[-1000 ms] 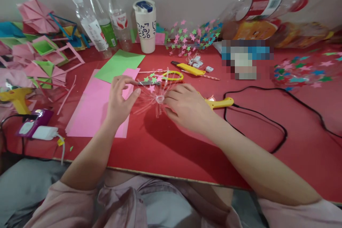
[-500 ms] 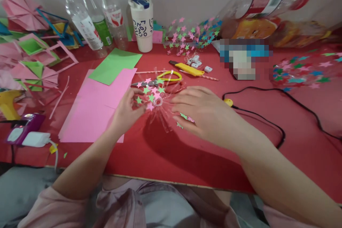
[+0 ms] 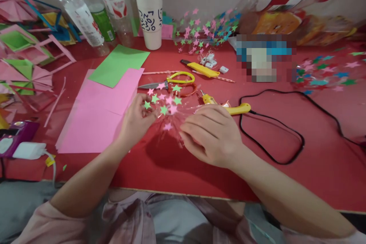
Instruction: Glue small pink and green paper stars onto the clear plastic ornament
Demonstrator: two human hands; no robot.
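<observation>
Well, starry strands (image 3: 169,100) between fingers (image 3: 197,129)

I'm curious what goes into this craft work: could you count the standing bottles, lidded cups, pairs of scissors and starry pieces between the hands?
Standing bottles: 3
Lidded cup: 1
Pair of scissors: 1
Starry piece: 1
Total: 6
</observation>
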